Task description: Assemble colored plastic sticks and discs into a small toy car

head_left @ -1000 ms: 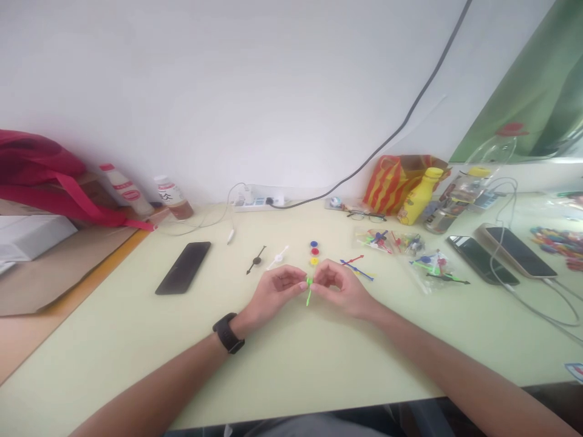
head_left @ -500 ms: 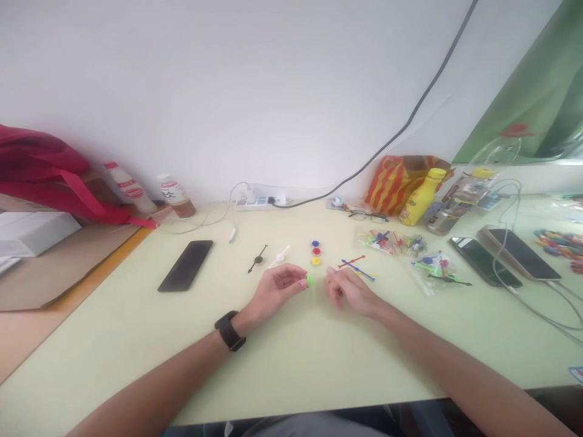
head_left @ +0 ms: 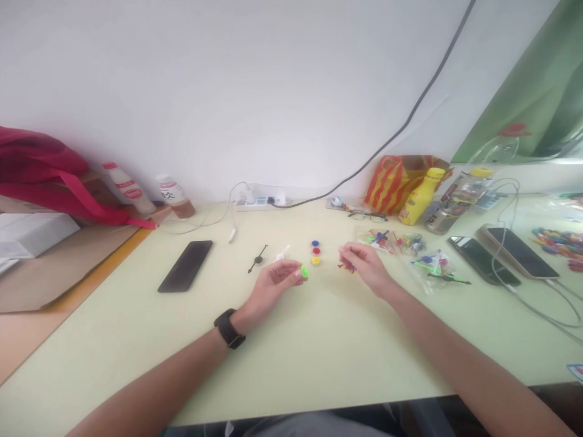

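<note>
My left hand [head_left: 277, 282] pinches a small bright green plastic piece [head_left: 305, 272] between thumb and fingertips, just above the table. My right hand [head_left: 364, 265] is closed, its fingertips pressed together over the loose plastic arrows [head_left: 347, 269]; only red and yellow bits of these show beneath it, and whatever the fingers hold is hidden. Between the hands stand a blue [head_left: 315, 243], a red [head_left: 316, 250] and a yellow round piece [head_left: 316, 261] in a column. Beyond my left hand lie a black arrow spinner [head_left: 259, 259] and a partly covered white one [head_left: 281, 255].
A black phone [head_left: 186, 266] lies at left. Clear bags of coloured arrows [head_left: 436, 267] and two more phones [head_left: 483, 261] are at right. Glasses [head_left: 368, 215], a yellow bottle [head_left: 421, 197] and a power strip [head_left: 259, 201] are along the wall.
My right hand has moved right and slightly away from me, now covering most of the loose arrows. My left hand has shifted a little left with the green piece.
</note>
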The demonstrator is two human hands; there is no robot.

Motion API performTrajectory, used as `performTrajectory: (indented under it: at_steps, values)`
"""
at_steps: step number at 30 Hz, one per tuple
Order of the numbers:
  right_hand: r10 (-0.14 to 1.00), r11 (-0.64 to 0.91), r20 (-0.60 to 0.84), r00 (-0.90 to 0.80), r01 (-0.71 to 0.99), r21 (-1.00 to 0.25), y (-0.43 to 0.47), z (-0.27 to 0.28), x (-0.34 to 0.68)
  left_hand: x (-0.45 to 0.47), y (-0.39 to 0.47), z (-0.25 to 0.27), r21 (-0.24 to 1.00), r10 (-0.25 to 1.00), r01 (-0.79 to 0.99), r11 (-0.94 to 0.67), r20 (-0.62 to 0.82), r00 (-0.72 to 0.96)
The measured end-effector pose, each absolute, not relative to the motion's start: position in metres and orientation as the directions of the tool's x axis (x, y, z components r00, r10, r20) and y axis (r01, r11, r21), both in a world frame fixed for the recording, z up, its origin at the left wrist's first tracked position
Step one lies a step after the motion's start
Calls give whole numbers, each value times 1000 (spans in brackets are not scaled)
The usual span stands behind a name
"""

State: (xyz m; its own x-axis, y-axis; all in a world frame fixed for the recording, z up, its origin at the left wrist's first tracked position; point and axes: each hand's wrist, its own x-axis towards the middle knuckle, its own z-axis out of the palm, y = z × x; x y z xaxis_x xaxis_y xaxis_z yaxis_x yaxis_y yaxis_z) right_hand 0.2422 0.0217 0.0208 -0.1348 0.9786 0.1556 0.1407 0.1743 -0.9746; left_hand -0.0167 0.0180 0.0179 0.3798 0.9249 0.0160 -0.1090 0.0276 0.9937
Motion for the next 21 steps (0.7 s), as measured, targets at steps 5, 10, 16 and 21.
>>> performTrajectory:
  at_steps: [5,10,16,21]
  values:
    - [986,160,162,-26,371,-915,43,26,280,-20,22,11,987,920,-136,85,-25,391]
    - [941,231,11,-338,616,-753,49,29,311,-21,24,12,971,921,-172,168,-93,378]
    - [889,317,-58,-454,701,-639,47,30,322,-22,25,14,944,915,-239,226,-121,386]
    - [899,294,-59,-434,697,-654,44,33,323,-22,26,15,932,917,-275,236,-120,380]
